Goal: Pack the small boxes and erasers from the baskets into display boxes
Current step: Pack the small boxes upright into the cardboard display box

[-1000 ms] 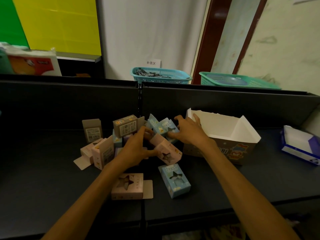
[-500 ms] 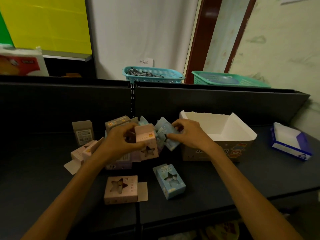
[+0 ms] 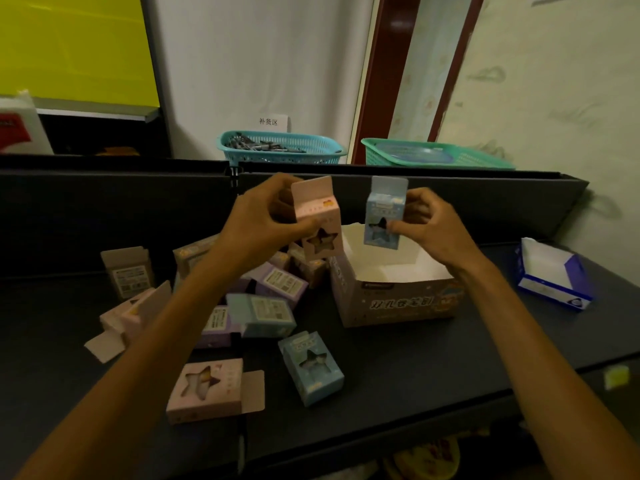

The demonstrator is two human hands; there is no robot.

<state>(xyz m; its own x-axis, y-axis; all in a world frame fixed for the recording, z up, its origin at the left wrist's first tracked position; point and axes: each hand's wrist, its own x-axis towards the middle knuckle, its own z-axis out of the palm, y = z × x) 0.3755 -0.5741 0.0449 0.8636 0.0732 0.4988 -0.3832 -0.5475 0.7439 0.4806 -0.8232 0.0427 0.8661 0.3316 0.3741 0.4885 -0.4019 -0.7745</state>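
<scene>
With the left hand (image 3: pixel 258 221) gripping a pink box (image 3: pixel 318 220) and the right hand (image 3: pixel 427 226) pinching a blue box (image 3: pixel 382 220) above the display box (image 3: pixel 394 299), their open top flaps could snag its rim.

Bare forearms, sleeveless, ringless hands (image 3: pixel 263 220)

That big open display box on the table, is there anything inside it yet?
The display box shows only bare white inner walls and a strip of white floor. Its front wall hides the near part of the floor, so small boxes lying there cannot be ruled out.
</scene>
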